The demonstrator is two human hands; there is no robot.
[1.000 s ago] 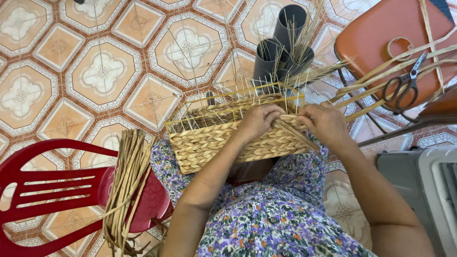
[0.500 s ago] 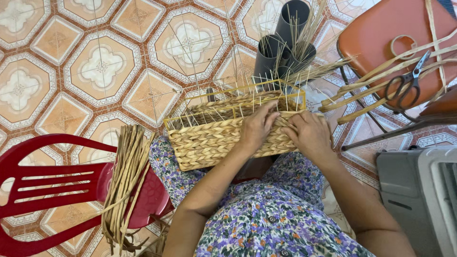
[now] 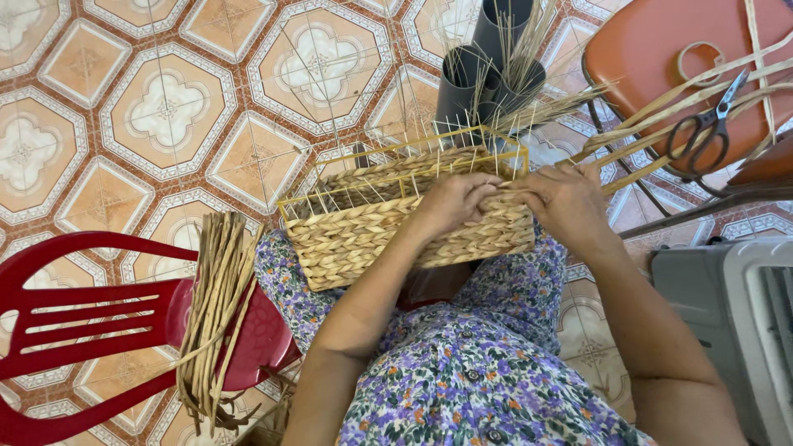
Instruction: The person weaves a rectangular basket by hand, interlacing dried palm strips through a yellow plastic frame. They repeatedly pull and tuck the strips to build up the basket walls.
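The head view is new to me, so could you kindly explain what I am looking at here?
The camera sits on a person's head and looks down over their lap, so there is no machine, only two bare hands. A half-woven basket on a wire frame rests on the knees. The left hand and right hand meet at its top edge, gripping the weave. Beside the left leg, a bundle of straw strips lies over a red chair. On the right, scissors and more strips rest on an orange seat. Dark tubes holding thin stalks stand on the tiled floor.
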